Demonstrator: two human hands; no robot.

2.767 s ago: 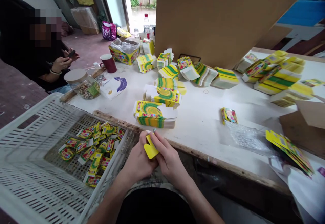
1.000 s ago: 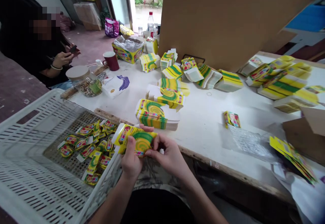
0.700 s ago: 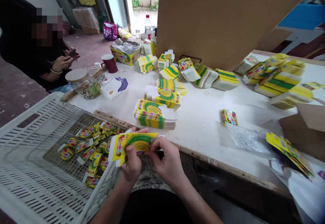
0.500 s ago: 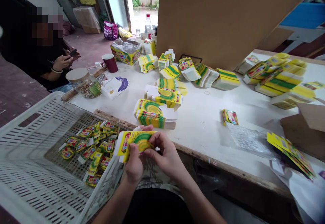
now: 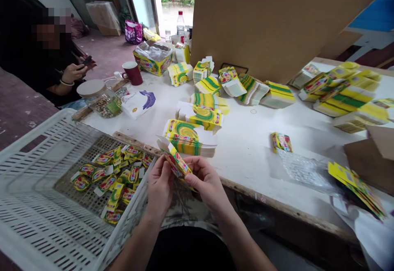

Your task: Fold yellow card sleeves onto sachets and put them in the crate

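My left hand [image 5: 160, 185] and my right hand [image 5: 207, 181] both pinch one flat yellow-and-green printed carton blank [image 5: 175, 162], held edge-on just in front of the table edge. Right behind it on the white table [image 5: 246, 148] lies a stack of the same flat blanks [image 5: 187, 137]. To my left stands a white slatted plastic crate [image 5: 46, 189] with several folded small yellow boxes [image 5: 113, 176] lying on its bottom.
More stacks of blanks [image 5: 341, 94] cover the far and right side of the table. A tall brown cardboard sheet [image 5: 271, 21] stands behind. A red mug [image 5: 133, 72], a lidded jar [image 5: 97, 99] and a clear plastic bag [image 5: 301, 170] are there. A person in black [image 5: 37, 58] sits at left holding a phone.
The small yellow folded piece seen first is gone from my hands. I hold a fresh flat blank, and it has turned from face-up to edge-on between both hands.
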